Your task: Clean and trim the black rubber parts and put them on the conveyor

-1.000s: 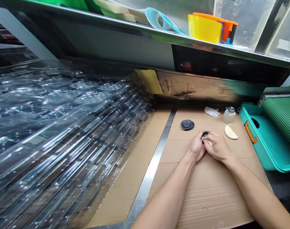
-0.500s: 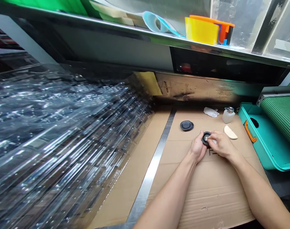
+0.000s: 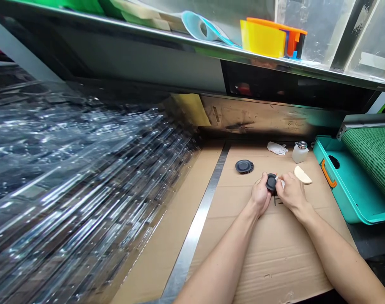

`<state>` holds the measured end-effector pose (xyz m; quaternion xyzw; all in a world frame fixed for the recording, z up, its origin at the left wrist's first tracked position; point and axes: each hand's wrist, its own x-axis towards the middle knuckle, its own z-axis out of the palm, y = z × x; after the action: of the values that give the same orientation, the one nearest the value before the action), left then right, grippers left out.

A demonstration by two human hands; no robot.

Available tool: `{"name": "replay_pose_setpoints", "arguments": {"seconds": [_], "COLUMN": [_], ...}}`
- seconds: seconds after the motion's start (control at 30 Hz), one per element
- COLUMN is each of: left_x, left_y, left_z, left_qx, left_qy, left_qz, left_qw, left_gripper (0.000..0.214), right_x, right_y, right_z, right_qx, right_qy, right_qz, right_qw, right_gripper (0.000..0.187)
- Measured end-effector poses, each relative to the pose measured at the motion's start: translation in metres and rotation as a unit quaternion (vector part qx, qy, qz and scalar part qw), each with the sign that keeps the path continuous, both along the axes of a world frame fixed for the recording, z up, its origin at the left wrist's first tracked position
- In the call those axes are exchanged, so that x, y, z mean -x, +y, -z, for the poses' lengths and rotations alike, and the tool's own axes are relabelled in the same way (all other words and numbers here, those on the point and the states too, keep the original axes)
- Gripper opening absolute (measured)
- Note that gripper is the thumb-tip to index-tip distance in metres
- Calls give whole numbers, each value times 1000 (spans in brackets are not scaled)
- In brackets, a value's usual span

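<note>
My left hand [image 3: 260, 194] is closed on a small round black disc-shaped part [image 3: 271, 182], held just above the cardboard with its smooth face up. My right hand [image 3: 293, 192] pinches a small piece of white cloth [image 3: 281, 182] against the disc's right edge. Left of the hands, more round black parts [image 3: 244, 166] lie together on the cardboard. A cream half-round pad [image 3: 302, 175] rests just beyond my right hand. Behind it stand a small whitish bottle [image 3: 300, 153] with a metal top and a crumpled white cloth [image 3: 277, 148].
Cardboard [image 3: 243, 236] covers the worktop, crossed by a silvery strip [image 3: 195, 223]. Stacked clear plastic trays [image 3: 94, 190] fill the left side. At right are a teal bin [image 3: 353, 202] holding a black part and a green belt [image 3: 369, 147]. A metal shelf [image 3: 211, 48] spans above.
The disc has turned from a ring-like side with a pale centre to its smooth face. My right fingers have shifted from its middle to its edge. More of a black part shows on the belt.
</note>
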<state>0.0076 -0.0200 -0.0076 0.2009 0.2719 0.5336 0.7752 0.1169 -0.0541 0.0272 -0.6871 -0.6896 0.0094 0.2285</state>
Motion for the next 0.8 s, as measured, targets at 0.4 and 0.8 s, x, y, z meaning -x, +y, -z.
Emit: {"name": "replay_pose_setpoints", "arguments": {"seconds": [0.4,0.8], "left_x": [0,-2], "left_y": [-2,-4], "left_z": [0,1], "left_qx": [-1,-39], "left_qy": [9,2], "left_qz": [1,-1], "left_qw": [1000,999], "left_gripper": [32,32], "right_x": [7,6], "right_y": [-2,10], "right_z": [-7,5], "right_qx": [38,-13], "right_qy": [-47,37], "right_qz": [9,-43], "right_qw": [998,998], "right_gripper": [20,19]}}
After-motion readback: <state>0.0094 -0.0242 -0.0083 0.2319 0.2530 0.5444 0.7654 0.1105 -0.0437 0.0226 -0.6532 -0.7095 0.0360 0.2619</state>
